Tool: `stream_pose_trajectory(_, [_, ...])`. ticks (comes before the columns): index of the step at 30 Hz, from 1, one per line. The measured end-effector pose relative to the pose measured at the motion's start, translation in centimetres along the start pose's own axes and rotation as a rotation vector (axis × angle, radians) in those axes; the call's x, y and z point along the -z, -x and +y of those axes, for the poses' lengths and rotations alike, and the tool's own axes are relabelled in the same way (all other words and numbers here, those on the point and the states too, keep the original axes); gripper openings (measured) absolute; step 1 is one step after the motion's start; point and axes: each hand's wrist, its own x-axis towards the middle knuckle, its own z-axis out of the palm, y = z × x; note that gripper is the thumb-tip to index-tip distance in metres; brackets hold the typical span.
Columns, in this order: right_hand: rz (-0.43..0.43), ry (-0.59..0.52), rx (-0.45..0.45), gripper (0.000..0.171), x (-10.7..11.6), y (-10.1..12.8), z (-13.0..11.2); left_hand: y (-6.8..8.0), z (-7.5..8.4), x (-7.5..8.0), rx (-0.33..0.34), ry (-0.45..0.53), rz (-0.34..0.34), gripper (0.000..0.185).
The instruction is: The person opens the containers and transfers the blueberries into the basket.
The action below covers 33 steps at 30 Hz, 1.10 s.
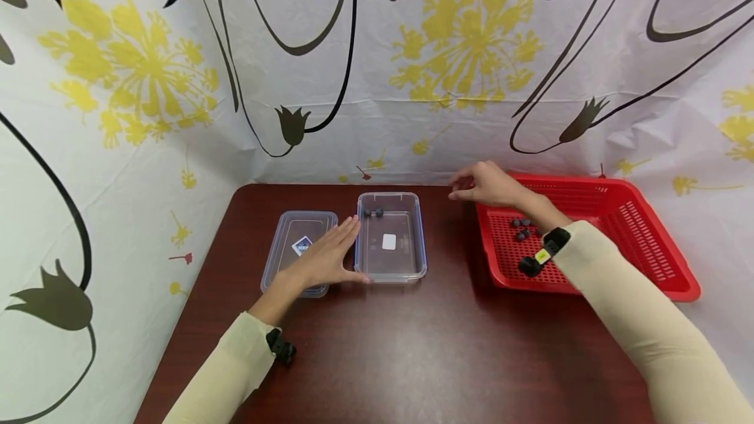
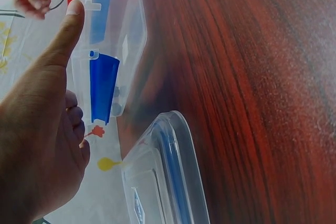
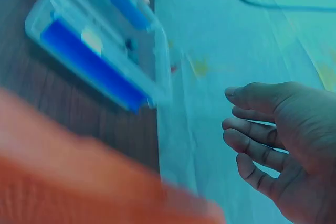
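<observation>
Dark red-brown wood grain covers the desk (image 1: 412, 345), and behind it hangs a white sheet (image 1: 377, 84) printed with yellow blooms and black stems. We see a clear plastic box (image 1: 391, 237) near the middle of the desk, rectangular, with blue clip strips along its sides and a small white label showing through its base. Two or three small dark round pieces (image 1: 374, 212) lie inside at its far end. Just to its left lies a flat clear lid (image 1: 297, 247) with a blue and white sticker. Our left hand (image 1: 326, 257) rests flat across the lid, fingers straight and together, thumb reaching to the near left edge of the box; its grip is released and holds nothing. Our right hand (image 1: 489, 185) hovers above the desk between the box and a red slotted basket (image 1: 636, 241), fingers loosely bent; the right wrist view shows its palm bare, so that grip is released too. More dark pieces (image 1: 521, 228) sit on the basket floor. Part of the lid is covered by the left hand, so its sticker cannot be read. The right wrist view is blurred and tinted blue, with the basket only an orange smear. The basket's near right corner is hidden behind the sleeve (image 1: 636, 319)
</observation>
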Motion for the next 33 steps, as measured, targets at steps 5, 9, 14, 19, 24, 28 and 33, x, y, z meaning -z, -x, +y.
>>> stream_pose_trajectory(5, [-0.016,-0.047,0.001,0.024,-2.8,-2.9,-2.3,0.0,0.1,0.1,-0.006,-0.003,0.004,0.131])
stream_pose_trajectory(9, [-0.040,-0.064,-0.006,0.028,-5.1,-4.8,-3.9,0.1,0.0,0.1,-0.007,-0.003,0.003,0.131])
stream_pose_trajectory(14, [-0.061,-0.064,-0.003,0.033,-7.6,-6.6,-5.4,0.1,0.0,0.0,-0.020,-0.014,0.009,0.130])
stream_pose_trajectory(19, [-0.075,-0.057,-0.034,0.036,-9.8,-7.8,-6.0,0.0,-0.1,-0.1,-0.041,-0.038,0.021,0.128])
stream_pose_trajectory(24, [-0.113,-0.056,-0.078,0.040,-11.7,-8.3,-5.8,0.0,-0.1,-0.1,-0.033,-0.040,0.015,0.129])
stream_pose_trajectory(28, [-0.114,-0.049,-0.095,0.040,-12.8,-8.4,-5.6,0.0,0.0,-0.1,-0.032,-0.036,0.016,0.129])
stream_pose_trajectory(33, [-0.079,0.018,-0.085,0.025,-14.1,-8.7,-5.4,0.0,0.0,0.0,-0.038,-0.039,0.025,0.128])
